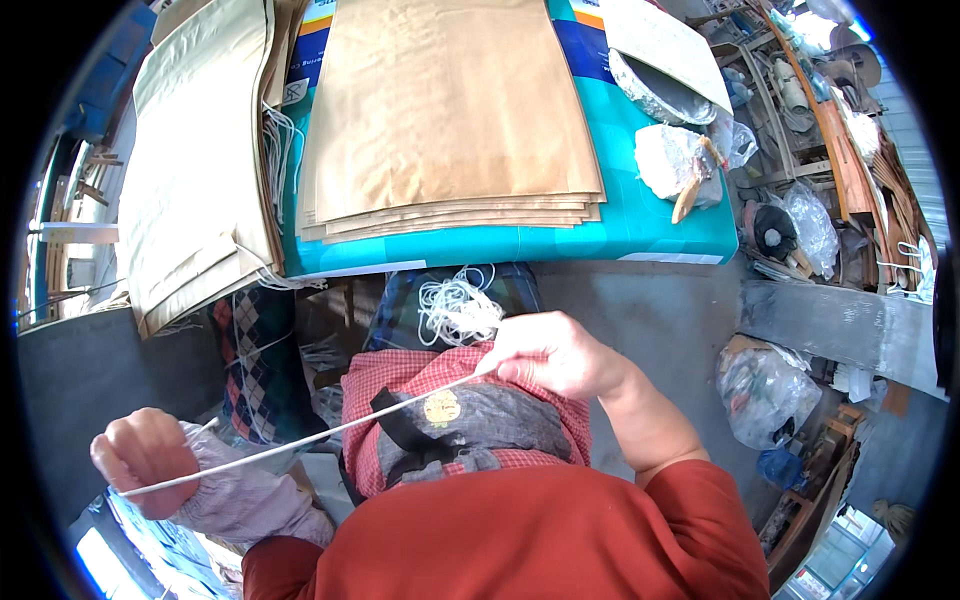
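A white string [320, 434] stretches nearly straight across my body between my two hands. My left hand [145, 458], at the lower left, is closed on one end of it. Over my lap, my right hand [560, 352] pinches the string between thumb and fingers. Just beyond that hand, a loose tangle of white string [458, 310] rests on my lap. A stack of brown paper sheets or bags [450, 110] lies on the table ahead. Left of it, a second paper stack [195, 160] has white strings hanging at its edge.
The table has a teal cover [640, 235]. At its right stand a bowl-like container [660, 90] and a white lump [675, 165] with a wooden-handled tool. Clear plastic bags [768, 395] sit on the floor at right. A checked cushion-like bundle [255, 370] is at left.
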A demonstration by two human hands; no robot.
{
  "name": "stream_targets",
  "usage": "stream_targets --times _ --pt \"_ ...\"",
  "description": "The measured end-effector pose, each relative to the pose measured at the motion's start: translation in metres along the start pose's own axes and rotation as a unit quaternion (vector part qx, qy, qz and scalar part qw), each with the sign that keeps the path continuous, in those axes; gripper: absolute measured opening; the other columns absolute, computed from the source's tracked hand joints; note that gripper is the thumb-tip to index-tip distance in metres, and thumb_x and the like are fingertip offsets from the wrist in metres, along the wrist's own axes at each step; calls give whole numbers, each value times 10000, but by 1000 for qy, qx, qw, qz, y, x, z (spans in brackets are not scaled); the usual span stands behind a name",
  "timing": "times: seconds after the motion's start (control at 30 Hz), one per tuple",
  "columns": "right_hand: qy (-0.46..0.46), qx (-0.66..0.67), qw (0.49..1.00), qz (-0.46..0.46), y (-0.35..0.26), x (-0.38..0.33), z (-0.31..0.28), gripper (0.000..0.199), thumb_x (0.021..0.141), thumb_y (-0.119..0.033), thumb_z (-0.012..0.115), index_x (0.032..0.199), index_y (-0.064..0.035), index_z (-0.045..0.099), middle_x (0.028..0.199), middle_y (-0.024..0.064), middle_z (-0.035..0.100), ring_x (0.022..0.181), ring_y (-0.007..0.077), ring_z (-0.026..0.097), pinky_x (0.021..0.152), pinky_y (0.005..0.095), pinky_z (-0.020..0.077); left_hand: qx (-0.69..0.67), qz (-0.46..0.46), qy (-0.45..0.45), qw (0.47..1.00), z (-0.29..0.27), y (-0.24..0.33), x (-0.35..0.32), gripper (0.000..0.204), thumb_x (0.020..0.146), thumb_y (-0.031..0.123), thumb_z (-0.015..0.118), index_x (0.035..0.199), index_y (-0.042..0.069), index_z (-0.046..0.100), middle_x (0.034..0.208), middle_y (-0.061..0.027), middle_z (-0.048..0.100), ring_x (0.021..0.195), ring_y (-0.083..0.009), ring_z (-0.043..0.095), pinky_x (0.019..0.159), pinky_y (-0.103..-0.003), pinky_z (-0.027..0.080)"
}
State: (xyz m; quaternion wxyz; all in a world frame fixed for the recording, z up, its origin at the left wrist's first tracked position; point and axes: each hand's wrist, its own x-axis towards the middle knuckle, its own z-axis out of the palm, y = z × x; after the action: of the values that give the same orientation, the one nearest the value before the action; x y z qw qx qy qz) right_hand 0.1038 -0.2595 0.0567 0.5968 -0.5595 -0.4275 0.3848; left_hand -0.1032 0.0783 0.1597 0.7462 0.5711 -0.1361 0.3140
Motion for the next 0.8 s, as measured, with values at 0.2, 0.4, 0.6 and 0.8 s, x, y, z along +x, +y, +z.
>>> stream_targets --times 0.2,0.4,0.6,0.8 --pt "4 -2 995 -97 -51 -1 -3 167 803 -11 669 959 42 699 745 87 594 703 201 585 607 310 473 155 -38 132 978 -62 43 -10 135 915 84 570 792 48 528 676 -19 368 600 -98 328 565 -243 280" --pt "292 -231 925 83 -26 14 -115 146 820 3 656 959 25 695 819 46 646 743 88 580 673 220 470 490 -253 81 830 -68 -100 34 151 912 22 572 1024 -45 647 848 -38 644 761 -106 602 723 -227 482" --pt "321 -180 910 194 78 31 -187 72 784 -37 700 820 1 650 750 -1 633 711 59 551 670 212 459 614 -273 38 739 -81 -223 42 142 803 134 651 850 7 696 709 -159 663 656 -239 657 663 -309 503" --pt "327 -305 874 192 92 28 -179 170 715 -70 757 824 -17 639 870 62 583 790 128 580 712 271 493 703 -269 -25 657 -77 -222 34 134 781 140 647 815 17 690 792 -146 661 751 -305 653 704 -357 513"
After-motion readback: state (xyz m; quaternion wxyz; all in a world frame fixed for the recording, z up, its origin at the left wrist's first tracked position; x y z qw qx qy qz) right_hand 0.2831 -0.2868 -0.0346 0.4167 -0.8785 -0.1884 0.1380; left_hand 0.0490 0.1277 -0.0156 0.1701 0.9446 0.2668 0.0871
